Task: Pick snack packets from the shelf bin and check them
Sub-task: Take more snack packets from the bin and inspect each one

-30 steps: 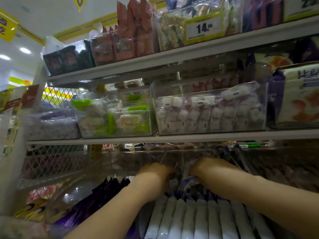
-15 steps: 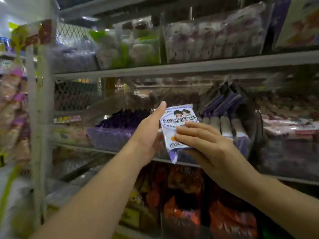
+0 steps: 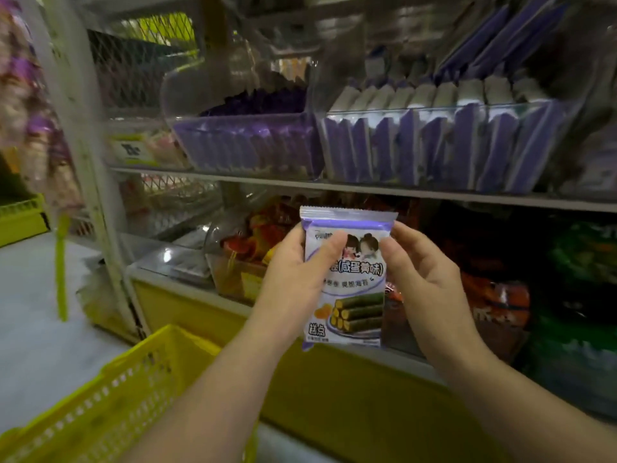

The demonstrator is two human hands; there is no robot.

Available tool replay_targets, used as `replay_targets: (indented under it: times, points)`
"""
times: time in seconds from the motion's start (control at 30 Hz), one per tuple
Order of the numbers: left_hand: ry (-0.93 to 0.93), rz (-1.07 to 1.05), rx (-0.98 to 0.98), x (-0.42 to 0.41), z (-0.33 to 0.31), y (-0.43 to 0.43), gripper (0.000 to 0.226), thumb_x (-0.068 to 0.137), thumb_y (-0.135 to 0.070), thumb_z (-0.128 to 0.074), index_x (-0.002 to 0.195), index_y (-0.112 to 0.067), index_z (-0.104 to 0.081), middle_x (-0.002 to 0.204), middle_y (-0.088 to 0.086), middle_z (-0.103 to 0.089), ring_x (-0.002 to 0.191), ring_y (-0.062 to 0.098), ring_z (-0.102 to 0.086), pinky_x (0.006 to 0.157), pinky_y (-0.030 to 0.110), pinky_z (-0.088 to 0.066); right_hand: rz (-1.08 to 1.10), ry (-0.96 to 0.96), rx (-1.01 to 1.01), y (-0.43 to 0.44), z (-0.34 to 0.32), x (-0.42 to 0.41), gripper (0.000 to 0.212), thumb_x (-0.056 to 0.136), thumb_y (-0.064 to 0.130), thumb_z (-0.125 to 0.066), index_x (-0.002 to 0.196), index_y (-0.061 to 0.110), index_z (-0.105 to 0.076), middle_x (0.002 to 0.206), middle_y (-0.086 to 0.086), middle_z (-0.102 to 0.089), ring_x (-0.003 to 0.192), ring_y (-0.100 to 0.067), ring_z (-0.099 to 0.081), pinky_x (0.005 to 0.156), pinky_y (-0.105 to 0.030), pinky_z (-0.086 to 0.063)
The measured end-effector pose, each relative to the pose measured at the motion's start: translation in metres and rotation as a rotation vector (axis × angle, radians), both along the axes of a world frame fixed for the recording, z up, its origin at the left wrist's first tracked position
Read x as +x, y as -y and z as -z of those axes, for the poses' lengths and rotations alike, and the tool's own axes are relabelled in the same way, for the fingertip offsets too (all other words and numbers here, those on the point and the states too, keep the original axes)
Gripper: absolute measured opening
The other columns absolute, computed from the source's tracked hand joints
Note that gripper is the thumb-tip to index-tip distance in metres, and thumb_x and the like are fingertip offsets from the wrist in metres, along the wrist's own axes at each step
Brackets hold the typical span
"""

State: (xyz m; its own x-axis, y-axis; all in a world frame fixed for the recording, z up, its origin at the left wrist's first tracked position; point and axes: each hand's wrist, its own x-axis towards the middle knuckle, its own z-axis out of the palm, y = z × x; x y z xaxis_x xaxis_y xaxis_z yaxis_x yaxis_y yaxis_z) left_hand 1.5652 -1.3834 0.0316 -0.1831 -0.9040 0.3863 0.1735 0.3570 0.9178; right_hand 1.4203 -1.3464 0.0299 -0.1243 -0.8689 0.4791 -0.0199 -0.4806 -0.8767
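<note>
The left hand [image 3: 293,279] and the right hand [image 3: 424,282] hold a white-and-purple rectangular foil snack packet [image 3: 350,295] between them. The packet stands upright with its long axis vertical. Its crimped top seal points up and its printed front faces the person, with a picture of green rolls near the bottom edge.

The left hand grips the packet's left edge, thumb laid across the upper front and fingers behind. The right hand pinches the upper right edge, thumb on the front; its other fingers curl behind the packet.

Above both hands sits a clear plastic shelf bin [image 3: 434,110] filled with matching packets standing on edge in a row. Below and left of the left hand is a yellow perforated plastic basket [image 3: 110,396]. Beyond the right hand lie blurred orange bags [image 3: 497,295] on a lower shelf.
</note>
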Motion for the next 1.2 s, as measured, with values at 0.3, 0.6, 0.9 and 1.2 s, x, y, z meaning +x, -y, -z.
replay_targets:
  times: [0.3, 0.6, 0.9, 1.2]
  points:
    - [-0.168, 0.049, 0.206, -0.018, 0.033, 0.006, 0.032, 0.076, -0.036, -0.069, 0.101, -0.017, -0.068, 0.099, 0.012, -0.075, 0.091, 0.028, -0.073, 0.073, 0.036, -0.059, -0.161, 0.433, 0.349, 0.020, 0.009, -0.005, 0.015, 0.086, 0.018, -0.063, 0.089, 0.008, -0.074, 0.086, -0.015, -0.075, 0.076, -0.025, -0.074, 0.060, -0.032, -0.058]
    - [-0.191, 0.079, 0.318, -0.011, 0.030, 0.011, 0.040, 0.085, -0.026, -0.057, 0.112, 0.001, -0.066, 0.103, 0.022, -0.072, 0.095, 0.035, -0.070, 0.083, 0.045, -0.057, -0.191, 0.486, 0.371, 0.024, 0.016, -0.007, 0.013, 0.075, 0.020, -0.068, 0.080, 0.009, -0.074, 0.080, -0.015, -0.075, 0.069, -0.023, -0.073, 0.057, -0.030, -0.057]
    - [-0.194, 0.124, 0.340, -0.005, 0.028, 0.006, 0.043, 0.081, -0.037, -0.055, 0.105, -0.005, -0.071, 0.104, 0.019, -0.073, 0.096, 0.029, -0.071, 0.084, 0.041, -0.058, -0.229, 0.488, 0.397, 0.020, 0.017, -0.009, 0.040, 0.076, 0.035, -0.064, 0.097, 0.001, -0.070, 0.092, -0.019, -0.074, 0.081, -0.028, -0.074, 0.059, -0.031, -0.058]
    - [-0.301, 0.136, 0.418, 0.014, 0.019, 0.005, 0.049, 0.080, -0.047, -0.050, 0.111, -0.013, -0.068, 0.110, 0.014, -0.072, 0.099, 0.027, -0.071, 0.077, 0.043, -0.060, -0.595, -0.158, 0.574, 0.015, 0.016, -0.030, 0.031, 0.081, 0.034, -0.067, 0.106, 0.016, -0.072, 0.108, -0.012, -0.073, 0.098, -0.026, -0.070, 0.085, -0.034, -0.057]
